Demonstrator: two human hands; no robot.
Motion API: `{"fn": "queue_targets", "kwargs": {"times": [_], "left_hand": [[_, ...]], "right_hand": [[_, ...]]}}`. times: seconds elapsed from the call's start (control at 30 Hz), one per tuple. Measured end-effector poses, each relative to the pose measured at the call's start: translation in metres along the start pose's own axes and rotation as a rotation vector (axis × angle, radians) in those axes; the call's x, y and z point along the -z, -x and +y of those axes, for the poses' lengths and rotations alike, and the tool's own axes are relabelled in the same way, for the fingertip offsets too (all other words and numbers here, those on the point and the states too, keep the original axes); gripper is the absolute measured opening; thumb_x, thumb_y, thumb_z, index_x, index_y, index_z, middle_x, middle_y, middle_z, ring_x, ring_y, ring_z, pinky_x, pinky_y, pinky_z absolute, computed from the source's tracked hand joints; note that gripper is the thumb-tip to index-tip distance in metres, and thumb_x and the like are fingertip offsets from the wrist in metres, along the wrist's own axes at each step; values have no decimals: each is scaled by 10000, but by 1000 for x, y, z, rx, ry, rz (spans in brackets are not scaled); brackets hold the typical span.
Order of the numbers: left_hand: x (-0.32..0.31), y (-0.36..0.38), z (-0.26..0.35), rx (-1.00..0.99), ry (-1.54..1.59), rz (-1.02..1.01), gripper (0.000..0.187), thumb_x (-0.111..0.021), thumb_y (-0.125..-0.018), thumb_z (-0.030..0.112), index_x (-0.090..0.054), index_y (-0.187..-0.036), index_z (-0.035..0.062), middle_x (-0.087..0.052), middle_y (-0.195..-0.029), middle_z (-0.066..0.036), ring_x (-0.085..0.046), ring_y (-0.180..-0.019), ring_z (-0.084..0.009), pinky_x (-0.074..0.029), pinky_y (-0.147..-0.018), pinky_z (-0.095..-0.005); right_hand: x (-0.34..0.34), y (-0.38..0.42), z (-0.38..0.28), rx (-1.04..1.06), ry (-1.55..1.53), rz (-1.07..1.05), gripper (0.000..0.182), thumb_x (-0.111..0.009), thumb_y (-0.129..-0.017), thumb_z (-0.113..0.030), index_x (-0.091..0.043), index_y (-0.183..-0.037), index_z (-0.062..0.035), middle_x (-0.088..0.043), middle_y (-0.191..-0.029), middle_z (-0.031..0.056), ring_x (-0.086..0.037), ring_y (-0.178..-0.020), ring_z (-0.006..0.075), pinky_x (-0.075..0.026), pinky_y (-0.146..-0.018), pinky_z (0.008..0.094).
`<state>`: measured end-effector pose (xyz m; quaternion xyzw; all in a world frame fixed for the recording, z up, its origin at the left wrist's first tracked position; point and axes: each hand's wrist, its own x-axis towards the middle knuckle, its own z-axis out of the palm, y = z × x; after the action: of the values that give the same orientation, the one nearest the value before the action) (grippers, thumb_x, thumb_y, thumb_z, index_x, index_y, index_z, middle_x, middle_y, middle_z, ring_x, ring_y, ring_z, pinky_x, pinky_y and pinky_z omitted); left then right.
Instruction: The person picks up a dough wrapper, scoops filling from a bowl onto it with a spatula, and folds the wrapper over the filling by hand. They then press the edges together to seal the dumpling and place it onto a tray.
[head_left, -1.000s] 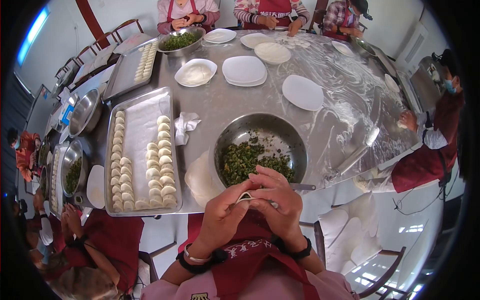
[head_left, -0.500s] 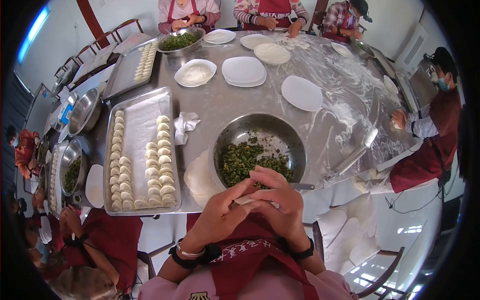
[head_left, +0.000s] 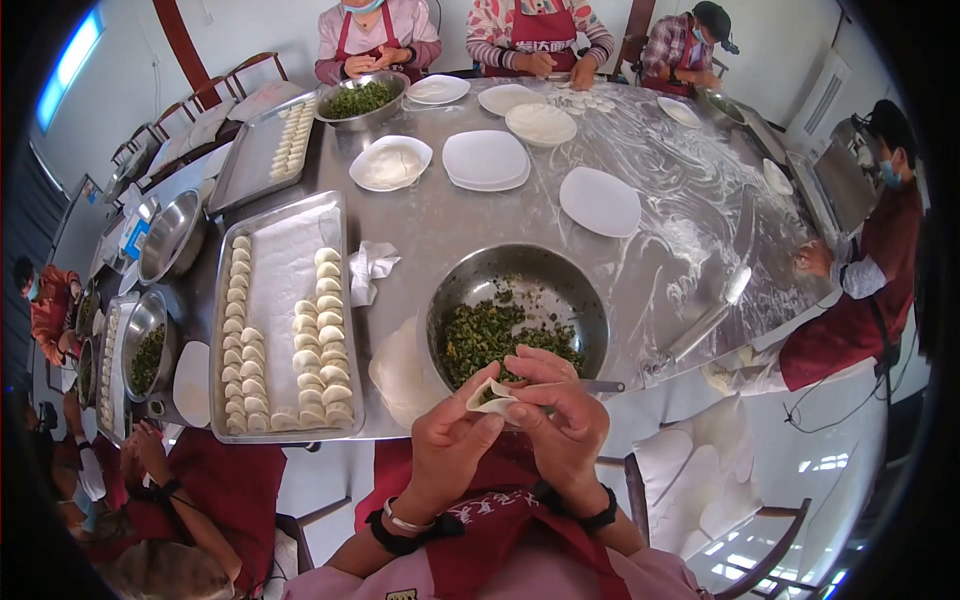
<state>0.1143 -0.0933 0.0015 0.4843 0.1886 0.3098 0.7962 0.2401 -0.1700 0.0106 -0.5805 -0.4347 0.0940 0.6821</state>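
Note:
A partly folded dumpling with green filling showing in its opening is pinched between my two hands, just over the near edge of the table. My left hand grips its left side with thumb and fingers. On the other side, my right hand presses the wrapper edge. Right behind them stands a steel bowl of chopped green filling, with a flat metal handle sticking out at its right. Pale dough wrappers lie left of the bowl, partly hidden by it.
A metal tray with rows of dumplings is at the left, near a crumpled tissue. White plates stand farther back. A long knife-like tool lies at right on the floury table. Several co-workers surround the table.
My hands have tilted and parted slightly, so the dumpling's opening and filling now show. The view has shifted a little; the tray and bowl stay in place.

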Motion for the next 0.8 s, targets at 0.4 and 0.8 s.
{"fn": "queue_targets", "kwargs": {"times": [0.4,0.8], "left_hand": [[9,-1,-2,56,-43,-79,464,-570,-972,-46,-469,-1424,-65,-578,-1353,-145,-577,-1203,-173,-481,-1035,-311],[12,0,2,82,-192,-116,443,-544,-976,-44,-499,-1417,-33,-627,-1292,-106,-603,-1139,-134,-498,-978,-274]], "right_hand": [[5,-4,-4,39,265,-85,163,-787,-752,-44,-730,-904,-29,-724,-1106,151,-656,-1133,354,-512,-956,430],[9,-3,0,165,380,-154,218,-781,-763,-75,-711,-965,-33,-693,-1190,150,-632,-1171,364,-509,-971,433]]}}
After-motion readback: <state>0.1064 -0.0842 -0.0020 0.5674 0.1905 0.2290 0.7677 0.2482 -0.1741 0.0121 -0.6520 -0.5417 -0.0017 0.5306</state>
